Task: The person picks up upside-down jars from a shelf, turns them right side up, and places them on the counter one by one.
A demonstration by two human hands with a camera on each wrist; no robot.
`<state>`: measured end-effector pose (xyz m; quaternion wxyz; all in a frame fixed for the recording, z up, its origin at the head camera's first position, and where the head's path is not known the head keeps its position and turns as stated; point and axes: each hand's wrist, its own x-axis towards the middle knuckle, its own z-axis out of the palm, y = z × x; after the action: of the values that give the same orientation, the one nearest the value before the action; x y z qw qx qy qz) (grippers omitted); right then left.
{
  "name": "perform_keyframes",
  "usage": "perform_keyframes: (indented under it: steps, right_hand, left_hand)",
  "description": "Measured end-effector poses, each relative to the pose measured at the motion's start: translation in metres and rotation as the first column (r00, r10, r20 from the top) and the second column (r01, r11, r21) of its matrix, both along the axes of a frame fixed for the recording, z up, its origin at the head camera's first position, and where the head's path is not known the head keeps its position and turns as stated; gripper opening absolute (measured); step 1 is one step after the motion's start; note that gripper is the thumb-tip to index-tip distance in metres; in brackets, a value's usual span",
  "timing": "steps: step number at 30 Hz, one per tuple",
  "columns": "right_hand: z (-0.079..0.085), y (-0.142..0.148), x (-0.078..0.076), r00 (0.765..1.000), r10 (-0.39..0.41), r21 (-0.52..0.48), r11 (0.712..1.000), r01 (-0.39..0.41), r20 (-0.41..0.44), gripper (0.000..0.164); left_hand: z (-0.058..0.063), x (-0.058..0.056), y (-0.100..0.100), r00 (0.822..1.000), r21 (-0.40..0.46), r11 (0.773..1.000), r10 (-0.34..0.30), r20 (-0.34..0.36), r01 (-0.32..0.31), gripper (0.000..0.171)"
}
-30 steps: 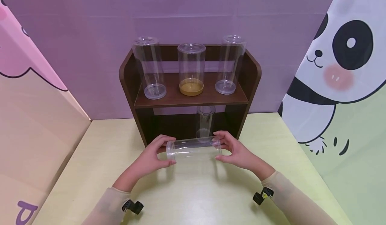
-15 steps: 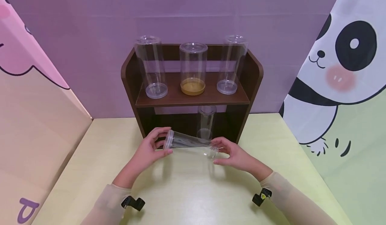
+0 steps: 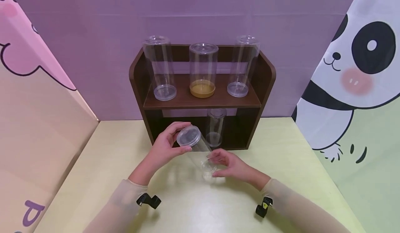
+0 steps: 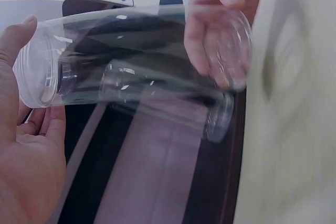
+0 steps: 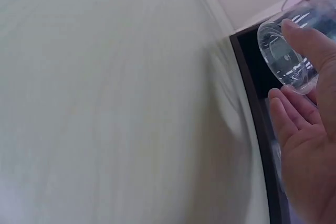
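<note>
A clear plastic jar (image 3: pixel 199 152) hangs tilted above the table in front of the shelf, its lid end up and to the left. My left hand (image 3: pixel 168 146) grips the lid end between thumb and fingers. Around the lower base end, the thumb and fingers of my right hand (image 3: pixel 229 165) hold the jar. In the left wrist view the lid (image 4: pixel 39 72) lies by my left fingers. The right wrist view shows the round base (image 5: pixel 286 59) with my right thumb on its edge. Nothing shows inside the jar.
Behind stands a dark brown two-tier shelf (image 3: pixel 200 106). Its upper tier bears a left clear jar (image 3: pixel 160 66), a middle jar with a gold-coloured bottom (image 3: pixel 202 89) and a right clear jar (image 3: pixel 240 66). Another clear jar (image 3: pixel 215 130) stands below. The pale table (image 3: pixel 200 208) lies underneath.
The jar has turned from nearly level to steeply tilted. Its lid end rose and swung toward the camera, while the base end dropped. My left hand moved up and right, my right hand down and left.
</note>
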<state>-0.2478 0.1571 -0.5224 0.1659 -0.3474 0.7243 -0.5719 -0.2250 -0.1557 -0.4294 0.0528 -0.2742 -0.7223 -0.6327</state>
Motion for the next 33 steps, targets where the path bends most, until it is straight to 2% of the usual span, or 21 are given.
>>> perform_keyframes:
  steps: [4, 9, 20, 26, 33]
  right_hand:
    - [-0.002, -0.007, 0.001, 1.0, 0.003, -0.005, 1.0, -0.003, 0.004, 0.065]
    - [-0.001, -0.013, 0.001, 1.0, -0.025, 0.03, 0.999, 0.024, 0.019, 0.068]
    - [-0.005, -0.018, -0.001, 0.998, -0.067, 0.082, 0.995, 0.065, 0.02, 0.064]
    - [-0.001, -0.019, 0.002, 0.995, -0.097, 0.139, 0.986, 0.096, 0.002, 0.069]
    - [-0.001, -0.011, -0.003, 0.991, -0.097, 0.155, 0.982, 0.111, -0.093, 0.064]
  left_hand:
    - [0.007, -0.003, 0.014, 0.998, -0.008, 0.999, -0.046, -0.032, 0.045, 0.075]
    - [0.012, -0.005, 0.025, 0.996, -0.029, 0.998, -0.066, -0.063, 0.064, 0.076]
    - [0.008, -0.005, 0.028, 0.994, -0.042, 0.997, -0.073, -0.078, 0.07, 0.075]
    - [0.005, -0.002, 0.018, 0.998, -0.083, 0.997, -0.01, -0.057, 0.005, 0.075]
    - [0.0, 0.002, -0.015, 0.994, -0.146, 0.984, 0.102, -0.029, -0.105, 0.076]
